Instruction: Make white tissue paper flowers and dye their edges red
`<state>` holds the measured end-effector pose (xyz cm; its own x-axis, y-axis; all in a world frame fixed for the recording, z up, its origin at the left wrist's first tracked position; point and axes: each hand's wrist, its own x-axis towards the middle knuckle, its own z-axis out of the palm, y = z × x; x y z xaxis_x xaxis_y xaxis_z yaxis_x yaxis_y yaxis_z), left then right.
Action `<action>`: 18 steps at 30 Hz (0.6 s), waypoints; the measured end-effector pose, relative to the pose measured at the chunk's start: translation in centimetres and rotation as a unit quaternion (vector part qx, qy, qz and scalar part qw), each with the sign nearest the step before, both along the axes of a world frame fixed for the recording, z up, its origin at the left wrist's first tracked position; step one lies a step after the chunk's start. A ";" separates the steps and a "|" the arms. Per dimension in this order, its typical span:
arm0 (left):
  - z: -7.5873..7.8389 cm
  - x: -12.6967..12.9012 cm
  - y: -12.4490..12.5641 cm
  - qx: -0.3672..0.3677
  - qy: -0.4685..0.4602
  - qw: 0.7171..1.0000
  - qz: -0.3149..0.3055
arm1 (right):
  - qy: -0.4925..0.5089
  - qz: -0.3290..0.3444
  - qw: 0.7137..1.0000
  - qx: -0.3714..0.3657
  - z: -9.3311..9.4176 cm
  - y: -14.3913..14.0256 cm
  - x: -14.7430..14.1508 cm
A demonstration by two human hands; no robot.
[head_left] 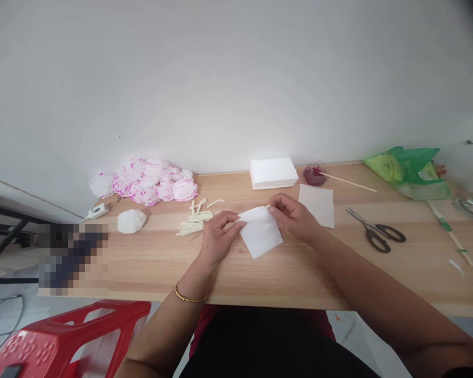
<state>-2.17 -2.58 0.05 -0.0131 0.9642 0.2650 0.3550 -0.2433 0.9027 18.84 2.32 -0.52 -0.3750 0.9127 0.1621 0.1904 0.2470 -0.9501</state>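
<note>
A home craft corner: wooden table (150,262), scissors (376,233), paper flowers (153,181), bare wall.

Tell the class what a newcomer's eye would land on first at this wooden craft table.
First, the white square tissue sheet at the table's middle, pinched at its top corners by the left hand and right hand. Next, the heap of pink-edged white paper flowers at the back left by the wall, and the crumpled green plastic bag at the back right.
</note>
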 end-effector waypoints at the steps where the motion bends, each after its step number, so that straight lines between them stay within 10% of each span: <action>1: -0.1 0.1 -0.2 -0.005 -0.019 1.000 0.015 | 0.004 0.000 1.000 0.003 0.1 -0.1 0.0; 18: 0.5 0.8 -1.2 -0.064 -0.217 0.972 0.070 | 0.077 -0.013 0.997 -0.021 0.4 -1.3 -0.8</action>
